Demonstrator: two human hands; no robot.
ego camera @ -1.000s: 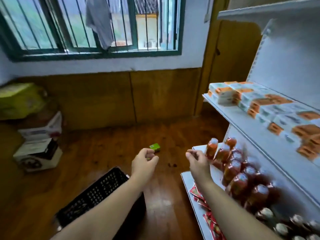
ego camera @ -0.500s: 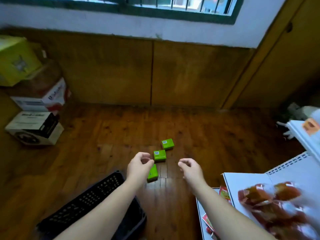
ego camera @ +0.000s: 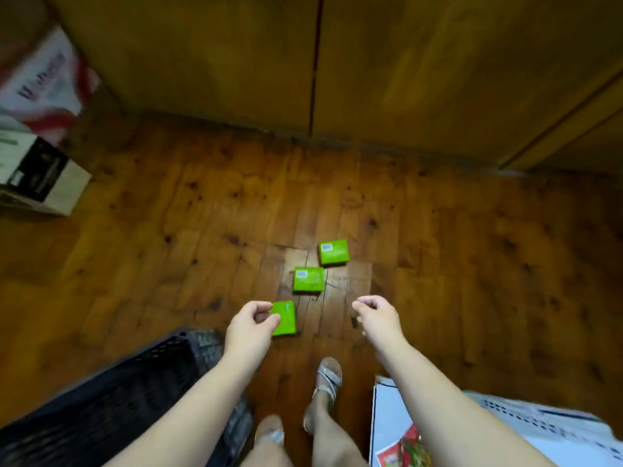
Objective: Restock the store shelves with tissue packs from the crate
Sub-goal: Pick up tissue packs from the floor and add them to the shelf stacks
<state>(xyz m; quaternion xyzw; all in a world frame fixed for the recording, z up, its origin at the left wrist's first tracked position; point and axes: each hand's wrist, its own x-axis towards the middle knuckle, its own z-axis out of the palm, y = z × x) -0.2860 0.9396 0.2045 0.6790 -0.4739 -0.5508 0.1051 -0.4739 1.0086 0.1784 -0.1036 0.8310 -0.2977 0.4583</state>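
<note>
Three green tissue packs lie on the wooden floor: the far one (ego camera: 334, 251), the middle one (ego camera: 308, 279) and the near one (ego camera: 285, 317). My left hand (ego camera: 251, 326) hovers in front of the near pack with loosely curled fingers, hiding its left edge, and holds nothing. My right hand (ego camera: 376, 315) hangs to the right of the packs, also loosely curled and empty. The black plastic crate (ego camera: 151, 382) stands at the lower left under my left forearm; its inside is dark and blurred.
The white shelf base (ego camera: 539, 433) with red snack packets (ego camera: 404, 449) sits at the lower right. Cardboard boxes (ego camera: 37, 170) are stacked at the left against the wooden wall panel (ego camera: 317, 62). My sandalled feet (ego camera: 327, 382) stand between crate and shelf.
The view has swung down from the shelves and window to the floor. All three green packs have come into sight. Both hands kept their curled pose and hold nothing.
</note>
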